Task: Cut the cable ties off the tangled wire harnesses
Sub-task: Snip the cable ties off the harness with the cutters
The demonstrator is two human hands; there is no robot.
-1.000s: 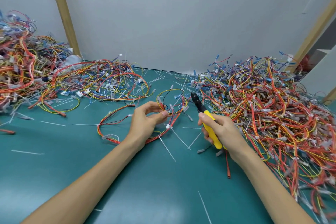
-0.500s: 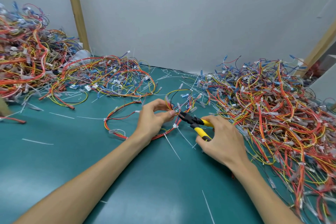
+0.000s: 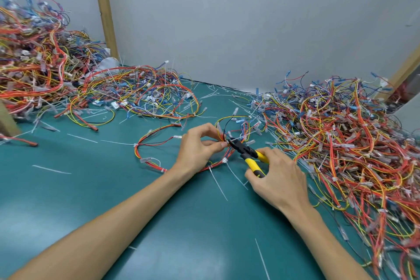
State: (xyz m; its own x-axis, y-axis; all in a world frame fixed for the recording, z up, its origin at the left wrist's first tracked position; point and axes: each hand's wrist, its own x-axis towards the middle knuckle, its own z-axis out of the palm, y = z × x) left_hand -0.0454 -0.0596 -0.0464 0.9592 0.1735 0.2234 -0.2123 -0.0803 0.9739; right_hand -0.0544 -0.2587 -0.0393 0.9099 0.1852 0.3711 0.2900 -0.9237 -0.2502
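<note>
With the harness (image 3: pixel 137 148) lying just 12 o'clock of centre, our left hand (image 3: pixel 197 145) is pinching its wires and our right hand (image 3: pixel 277 179) is gripping the cutters (image 3: pixel 247 153), nosing in from 4 o'clock. Crowding the bundle, we are risking nicking a wire. A second ago the cutters were standing clear.

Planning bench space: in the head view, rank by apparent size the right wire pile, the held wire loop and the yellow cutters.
1. right wire pile
2. held wire loop
3. yellow cutters
</note>
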